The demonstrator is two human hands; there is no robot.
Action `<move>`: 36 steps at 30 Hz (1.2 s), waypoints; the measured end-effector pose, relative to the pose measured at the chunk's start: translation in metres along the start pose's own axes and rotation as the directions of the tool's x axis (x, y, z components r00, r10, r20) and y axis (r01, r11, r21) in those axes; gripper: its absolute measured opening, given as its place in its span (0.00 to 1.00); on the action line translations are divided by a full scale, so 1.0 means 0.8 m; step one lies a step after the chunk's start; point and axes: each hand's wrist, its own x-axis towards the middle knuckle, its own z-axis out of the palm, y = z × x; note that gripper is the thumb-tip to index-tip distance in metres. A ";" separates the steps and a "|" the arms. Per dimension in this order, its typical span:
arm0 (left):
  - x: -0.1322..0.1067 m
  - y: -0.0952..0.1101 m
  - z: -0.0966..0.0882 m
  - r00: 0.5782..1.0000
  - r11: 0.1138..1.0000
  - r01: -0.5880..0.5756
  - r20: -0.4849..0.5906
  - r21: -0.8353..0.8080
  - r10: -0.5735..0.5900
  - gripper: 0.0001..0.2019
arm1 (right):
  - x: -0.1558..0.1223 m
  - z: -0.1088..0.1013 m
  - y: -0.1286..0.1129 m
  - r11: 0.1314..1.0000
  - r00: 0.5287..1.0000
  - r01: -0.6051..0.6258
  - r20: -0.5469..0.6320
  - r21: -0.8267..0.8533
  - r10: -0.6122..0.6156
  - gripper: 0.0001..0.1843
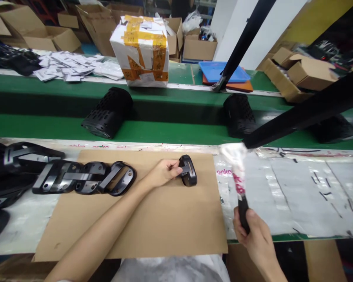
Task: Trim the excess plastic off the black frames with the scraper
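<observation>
My left hand (166,172) reaches across a flat cardboard sheet (164,223), its fingers pinching a small black plastic bracket (190,170) near the sheet's right side. Off to the right, my right hand (254,231) is wrapped round the dark handle of a mallet (239,178). The mallet is held raised, its head and neck covered in white wrapping with red print; blur softens the head. Left of my left hand, several black oval frames (120,178) lie in a row, partly on the cardboard.
Behind the bench runs a green conveyor belt (164,131) carrying black perforated housings (108,111). A taped white box (141,51), white packets (67,66) and a blue tray (223,72) stand beyond it. Dark metal posts (306,109) cross the right side. More black parts crowd the left edge.
</observation>
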 end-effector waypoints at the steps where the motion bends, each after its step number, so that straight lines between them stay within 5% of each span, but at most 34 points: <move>1: 0.000 0.000 0.000 1.000 1.000 0.000 0.002 0.001 0.000 0.35 | -0.001 0.003 0.002 1.000 1.000 -0.005 -0.006 0.013 0.005 0.34; 7: -0.002 0.003 -0.002 1.000 1.000 -0.021 0.013 -0.007 0.021 0.35 | 0.005 0.010 -0.009 0.909 0.950 0.078 0.307 -0.410 0.057 0.30; 14: -0.004 0.002 -0.004 1.000 1.000 -0.011 0.016 -0.007 0.011 0.35 | -0.007 0.001 -0.003 0.941 0.992 0.047 0.123 -0.334 -0.005 0.29; 19: -0.005 -0.003 -0.008 1.000 1.000 -0.015 0.026 -0.005 0.015 0.34 | -0.013 0.020 -0.001 0.827 0.967 0.159 0.255 -0.539 -0.020 0.27; 22: -0.006 -0.005 -0.009 0.999 1.000 -0.013 0.033 -0.009 0.014 0.34 | -0.006 0.009 -0.012 0.770 0.972 0.175 0.230 -0.614 -0.038 0.27; 26: -0.006 -0.003 -0.009 1.000 1.000 -0.021 0.023 -0.018 0.021 0.35 | -0.007 0.000 -0.010 0.833 0.987 0.161 0.086 -0.530 -0.136 0.27; 31: -0.005 -0.006 -0.009 0.999 0.997 -0.022 0.032 -0.068 0.024 0.34 | -0.024 0.012 0.012 0.973 1.000 0.027 0.003 -0.231 -0.027 0.27; 36: -0.004 -0.015 -0.011 0.998 0.996 -0.039 0.048 -0.078 0.043 0.32 | -0.028 0.012 0.011 0.986 0.992 0.104 -0.052 -0.127 -0.111 0.28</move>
